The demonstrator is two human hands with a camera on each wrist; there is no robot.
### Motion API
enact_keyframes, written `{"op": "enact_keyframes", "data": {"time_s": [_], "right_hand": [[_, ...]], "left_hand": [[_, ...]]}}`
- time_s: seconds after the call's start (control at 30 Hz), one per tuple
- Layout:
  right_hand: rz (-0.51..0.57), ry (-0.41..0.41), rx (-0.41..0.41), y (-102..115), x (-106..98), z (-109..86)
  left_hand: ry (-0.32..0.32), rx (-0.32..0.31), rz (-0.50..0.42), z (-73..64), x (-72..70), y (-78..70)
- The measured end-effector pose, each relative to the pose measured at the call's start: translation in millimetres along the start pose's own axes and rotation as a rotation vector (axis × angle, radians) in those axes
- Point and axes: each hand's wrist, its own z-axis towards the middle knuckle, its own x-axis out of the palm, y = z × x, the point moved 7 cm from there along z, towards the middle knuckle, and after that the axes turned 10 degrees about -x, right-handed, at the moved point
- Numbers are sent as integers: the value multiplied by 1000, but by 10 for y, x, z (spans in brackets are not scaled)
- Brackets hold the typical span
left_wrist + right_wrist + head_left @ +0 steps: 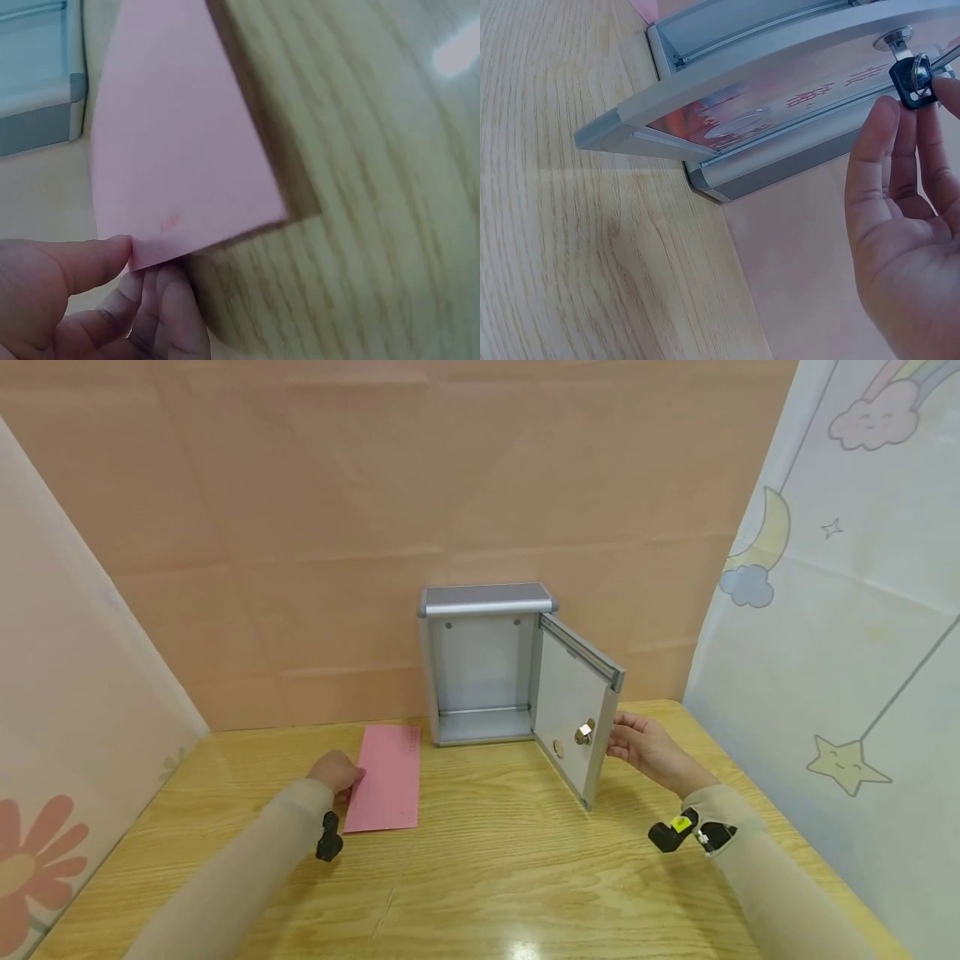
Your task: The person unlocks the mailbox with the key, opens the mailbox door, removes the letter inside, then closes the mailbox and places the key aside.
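On the wood-grain counter [465, 877], the grey metal mailbox [487, 600] stands upright with its door [562, 689] swung out; that part looks done. Just left of the mailbox and wholly outside it is the pink envelope [386, 785], pinched at its edge by the left hand [334, 772], thumb on top and fingers beneath. Along the door's outer face, the right hand [907, 232] pinches the black-headed key [909, 84], which sits in the lock [895, 37]. Judging by this, the work is partway: access gained, envelope gripped. Left undone: the envelope is not within the mailbox, nor is the door closed.
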Motion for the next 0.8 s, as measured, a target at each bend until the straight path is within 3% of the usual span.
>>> {"op": "enact_keyframes", "data": {"time_s": [0.1,0.27,0.37,0.5,0.63,0.8], "right_hand": [[5,-2,4,4,2,-4],[17,-8,7,0,3,-8],[17,-11,8,-4,0,-13],[11,-7,6,-2,5,-14],[10,-2,4,6,7,-9],[3,5,0,22,12,-8]], "left_hand": [[-22,-30,-88,25,35,6],[-158,-83,-296,45,90,29],[-205,-96,-411,41,103,46],[-187,-74,-383,58,108,52],[-148,-42,-238,86,107,43],[-119,-34,-223,74,90,49]]}}
